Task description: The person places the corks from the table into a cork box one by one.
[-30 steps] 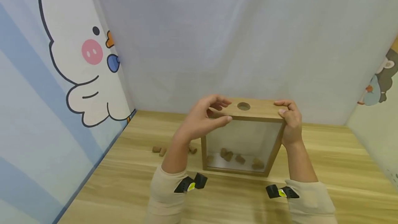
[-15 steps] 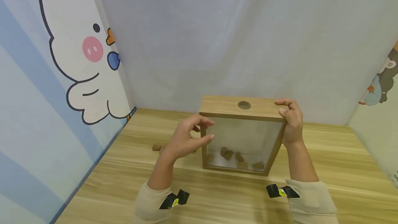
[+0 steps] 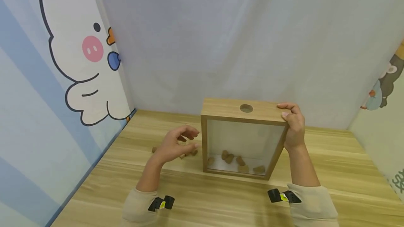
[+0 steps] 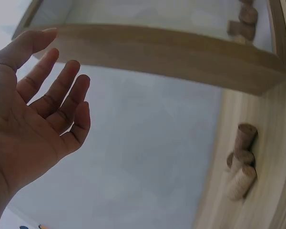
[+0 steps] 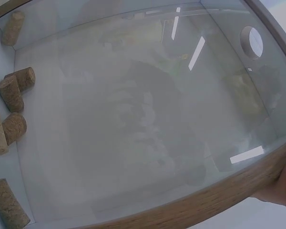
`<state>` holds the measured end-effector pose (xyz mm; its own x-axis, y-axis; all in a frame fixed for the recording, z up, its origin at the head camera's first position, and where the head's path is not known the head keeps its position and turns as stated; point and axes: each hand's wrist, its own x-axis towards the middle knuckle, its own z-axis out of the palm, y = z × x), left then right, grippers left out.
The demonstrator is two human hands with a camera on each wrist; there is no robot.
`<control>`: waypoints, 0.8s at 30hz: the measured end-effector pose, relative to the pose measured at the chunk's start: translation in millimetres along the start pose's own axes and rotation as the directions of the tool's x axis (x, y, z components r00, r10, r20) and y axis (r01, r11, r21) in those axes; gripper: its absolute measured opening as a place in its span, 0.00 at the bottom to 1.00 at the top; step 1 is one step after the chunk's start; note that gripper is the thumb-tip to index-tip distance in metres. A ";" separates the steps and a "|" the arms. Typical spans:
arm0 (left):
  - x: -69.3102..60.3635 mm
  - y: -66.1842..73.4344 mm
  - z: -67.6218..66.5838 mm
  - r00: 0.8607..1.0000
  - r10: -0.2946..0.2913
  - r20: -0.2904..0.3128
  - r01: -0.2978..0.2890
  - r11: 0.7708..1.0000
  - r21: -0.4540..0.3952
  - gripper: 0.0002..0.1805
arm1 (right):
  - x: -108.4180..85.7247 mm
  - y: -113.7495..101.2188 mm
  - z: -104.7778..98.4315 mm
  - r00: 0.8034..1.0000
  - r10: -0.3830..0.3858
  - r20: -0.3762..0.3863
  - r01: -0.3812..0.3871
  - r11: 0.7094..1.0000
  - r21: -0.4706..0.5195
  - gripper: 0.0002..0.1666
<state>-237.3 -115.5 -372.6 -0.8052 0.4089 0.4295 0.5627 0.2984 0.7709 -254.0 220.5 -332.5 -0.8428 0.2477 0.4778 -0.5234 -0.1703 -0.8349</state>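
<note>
Gripping box (image 3: 244,139) corner, right hand (image 3: 294,125), corks (image 3: 229,158) below

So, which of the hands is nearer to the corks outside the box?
Left. The left hand is raised near these corks; the right hand holds the wooden box by its top right corner, farther off.

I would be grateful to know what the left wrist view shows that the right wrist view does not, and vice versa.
Only the left wrist view shows the left hand, holding nothing, and the loose corks outside the box. Only the right wrist view shows the box's hole and part of the right hand. Both show the box and corks inside it.
</note>
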 end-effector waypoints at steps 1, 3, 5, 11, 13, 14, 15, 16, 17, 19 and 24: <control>-0.9 -4.1 -2.1 1.000 -0.011 0.002 0.011 1.000 0.001 0.16 | -0.2 -0.3 -0.3 1.000 0.002 -0.003 -0.002 1.000 -0.002 0.16; -2.4 -12.5 -6.6 0.999 -0.032 0.007 0.032 0.999 0.003 0.17 | -0.1 -0.3 -1.3 1.000 0.003 -0.008 -0.003 1.000 -0.002 0.16; -4.0 -21.3 -11.8 0.998 -0.058 0.009 0.058 0.998 0.005 0.17 | 0.4 -0.2 -1.8 1.000 0.001 -0.008 -0.001 1.000 0.000 0.16; -11.5 -30.4 -30.7 0.986 -0.167 0.001 0.167 0.986 -0.015 0.18 | 3.4 0.6 -1.0 1.000 -0.017 -0.005 0.017 1.000 0.004 0.16; -15.6 -28.4 -36.8 0.981 -0.196 0.002 0.196 0.980 -0.037 0.18 | 3.7 0.8 -0.7 1.000 -0.014 -0.005 0.014 1.000 0.000 0.16; -17.9 -27.5 -39.5 0.979 -0.204 0.004 0.204 0.978 -0.046 0.18 | 3.5 0.9 -0.7 1.000 -0.011 -0.005 0.011 1.000 -0.003 0.16; -20.6 -31.1 -41.6 0.979 -0.201 0.005 0.201 0.979 -0.041 0.18 | 3.1 0.8 -0.8 1.000 -0.006 -0.005 0.005 1.000 -0.007 0.16; -23.3 -35.5 -43.5 0.979 -0.205 0.004 0.205 0.978 -0.045 0.19 | 2.7 0.7 -0.9 1.000 -0.003 -0.005 0.003 1.000 -0.011 0.16; -25.9 -38.8 -45.4 0.977 -0.213 0.001 0.213 0.976 -0.050 0.19 | 2.2 0.3 -1.0 1.000 0.000 -0.003 0.000 1.000 -0.014 0.16; -30.6 -47.7 -48.8 0.972 -0.237 -0.002 0.237 0.970 -0.057 0.19 | 1.5 0.1 -1.6 1.000 0.003 -0.002 -0.003 1.000 -0.018 0.17; -41.5 -73.9 -56.8 0.949 -0.314 -0.012 0.314 0.949 -0.024 0.21 | 0.7 0.9 -2.0 1.000 0.000 -0.004 0.000 1.000 -0.014 0.17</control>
<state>-256.1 -203.4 -420.7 -0.9435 0.2837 0.1713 0.2768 0.3905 0.8780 -254.9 222.5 -333.4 -0.8422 0.2513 0.4771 -0.5218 -0.1565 -0.8386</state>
